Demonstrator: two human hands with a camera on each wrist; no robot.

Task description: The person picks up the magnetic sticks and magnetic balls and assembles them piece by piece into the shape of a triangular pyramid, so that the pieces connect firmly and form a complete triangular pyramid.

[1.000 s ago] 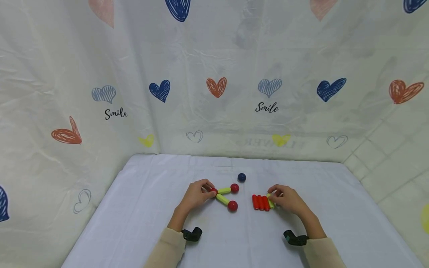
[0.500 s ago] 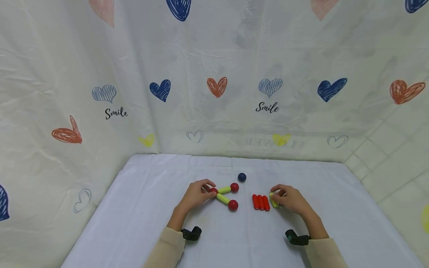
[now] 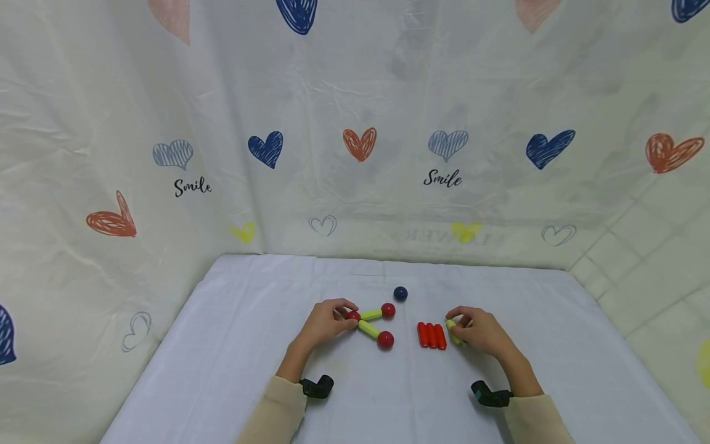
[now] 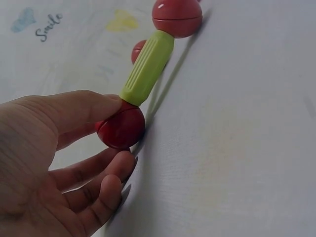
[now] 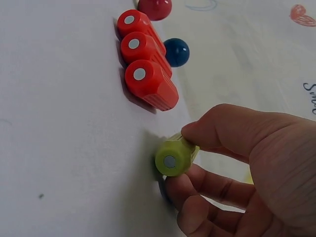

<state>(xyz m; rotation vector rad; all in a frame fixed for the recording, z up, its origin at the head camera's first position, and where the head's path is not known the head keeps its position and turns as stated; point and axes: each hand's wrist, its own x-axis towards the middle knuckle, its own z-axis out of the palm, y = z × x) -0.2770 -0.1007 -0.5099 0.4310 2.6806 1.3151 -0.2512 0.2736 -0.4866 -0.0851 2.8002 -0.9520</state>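
Note:
With thumb and fingers, my left hand (image 3: 324,322) holds a red ball (image 4: 121,127) at the corner of a V-shaped piece. Two yellow-green rods (image 3: 368,330) run from that ball, each ending in another red ball (image 3: 385,340). My right hand (image 3: 481,331) pinches a loose yellow-green magnetic rod (image 5: 174,157), whose round silver end shows in the right wrist view. Just left of that rod, apart from it, lie several red magnetic rods (image 3: 431,336) side by side. Part of the held ball is hidden behind my left fingers in the head view.
A dark blue ball (image 3: 400,293) sits farther back on the white-covered table (image 3: 377,401). Behind the table hangs a pale curtain (image 3: 310,197) printed with hearts. Each wrist wears a black camera (image 3: 318,387).
My right hand has drawn the yellow-green rod rightward, away from the red rods, and the rod has tilted. My left hand stays on the red ball.

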